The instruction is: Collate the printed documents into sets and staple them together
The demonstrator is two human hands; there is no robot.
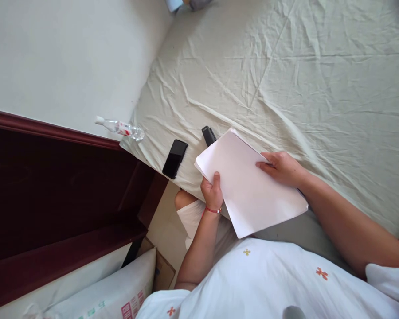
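As loose sheets appear to be layered, the paper stack point(249, 190) is judged light, bendable, easily creased and prone to sliding apart | location: held raised at the edge of the bed point(335, 110) | grip: opposite edges are pinched by left grip point(213, 192) and right grip point(281, 168), thumbs uppermost | hold: both long edges, gently, are best taken

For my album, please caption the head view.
Left hand and right hand hold white paper near a black phone.
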